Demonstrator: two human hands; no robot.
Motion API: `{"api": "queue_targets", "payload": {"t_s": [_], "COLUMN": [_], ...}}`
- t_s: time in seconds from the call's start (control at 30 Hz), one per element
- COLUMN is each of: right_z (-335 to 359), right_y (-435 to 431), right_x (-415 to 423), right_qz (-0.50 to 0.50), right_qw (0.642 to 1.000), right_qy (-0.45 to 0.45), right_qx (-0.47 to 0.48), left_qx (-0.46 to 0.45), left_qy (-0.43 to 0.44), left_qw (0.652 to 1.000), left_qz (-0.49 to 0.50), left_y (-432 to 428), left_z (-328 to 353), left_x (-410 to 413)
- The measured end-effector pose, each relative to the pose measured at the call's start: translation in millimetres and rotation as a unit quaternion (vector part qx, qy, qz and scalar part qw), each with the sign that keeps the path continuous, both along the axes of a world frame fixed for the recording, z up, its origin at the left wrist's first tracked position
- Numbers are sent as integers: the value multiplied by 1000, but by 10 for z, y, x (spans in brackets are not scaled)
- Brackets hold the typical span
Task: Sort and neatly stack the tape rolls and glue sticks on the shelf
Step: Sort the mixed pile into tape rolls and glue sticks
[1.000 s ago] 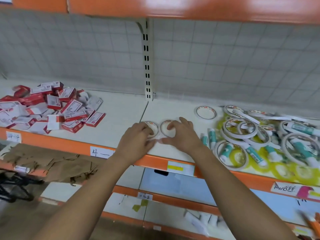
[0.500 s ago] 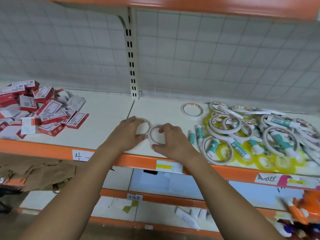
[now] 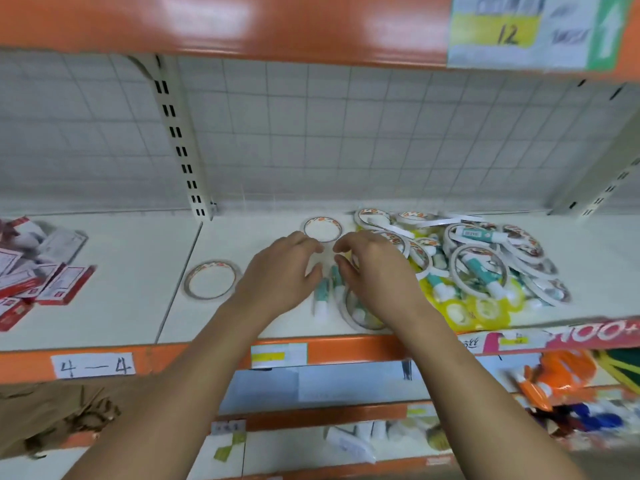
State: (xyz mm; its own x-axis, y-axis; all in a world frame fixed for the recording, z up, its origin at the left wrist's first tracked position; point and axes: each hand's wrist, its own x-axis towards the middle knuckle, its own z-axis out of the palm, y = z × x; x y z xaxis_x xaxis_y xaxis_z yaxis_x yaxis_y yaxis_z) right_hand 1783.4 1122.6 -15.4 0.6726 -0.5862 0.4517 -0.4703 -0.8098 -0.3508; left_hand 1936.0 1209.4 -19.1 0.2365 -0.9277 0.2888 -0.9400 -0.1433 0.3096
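- Nearest me, the shelf's orange front lip (image 3: 194, 351) carries a handwritten label reading "4—4" (image 3: 92, 365).
- Over the white shelf deck (image 3: 138, 306), my left hand (image 3: 280, 277) and right hand (image 3: 375, 271) hover side by side. Their fingers curve loosely toward each other, and neither is grasping anything I can see.
- Teal-and-white glue sticks (image 3: 322, 296) lie on the deck in the gap between the hands.
- A flat tape roll (image 3: 360, 315) is partly hidden under the right wrist.
- Left of the left hand, a lone tape roll (image 3: 212, 279) lies flat, apart from the rest.
- Right of the right hand sits a jumbled pile (image 3: 485, 268) of tape rolls, glue sticks and yellow rolls.
- At far left lies a heap of red-and-white boxes (image 3: 38, 271).
- Just beyond the fingertips, a single roll (image 3: 322, 229) lies flat.
- Behind stand a wire grid back panel (image 3: 346, 133) and a slotted upright (image 3: 178, 133).
- Overhead, a price tag (image 3: 498, 29) reads "12".
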Motion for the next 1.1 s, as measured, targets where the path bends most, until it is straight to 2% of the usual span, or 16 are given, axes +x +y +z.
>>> {"api": "queue_targets", "payload": {"t_s": [0.17,0.33,0.53,0.67,0.87,1.0,1.1], "right_z": [70,47,-66,-143,-203,-142,24], "right_y": [-372,-393,-189,-276,-445,-455,-375], "right_x": [-410,-823,-1054,-1006,-843,-928,-967], "right_qz": [-89,-104,-117,-114,-76,-42,-32], "right_qw": [996,995,993,993,993,998,999], "right_qy": [-3,5,14,33,90,38,10], "right_qx": [-7,13,9,-9,2,18,-12], "left_qx": [0,-6,-11,-31,-56,-60,-68], "left_qy": [-14,-35,-19,-39,-19,-21,-23], "left_qw": [999,993,996,994,994,994,995], "left_qz": [-48,-115,-91,-96,-92,-85,-67], "left_y": [-295,-526,-649,-591,-392,-328,-272], "left_z": [57,32,-49,-16,66,94,115], "left_x": [-300,-596,-694,-710,-626,-552,-458]}}
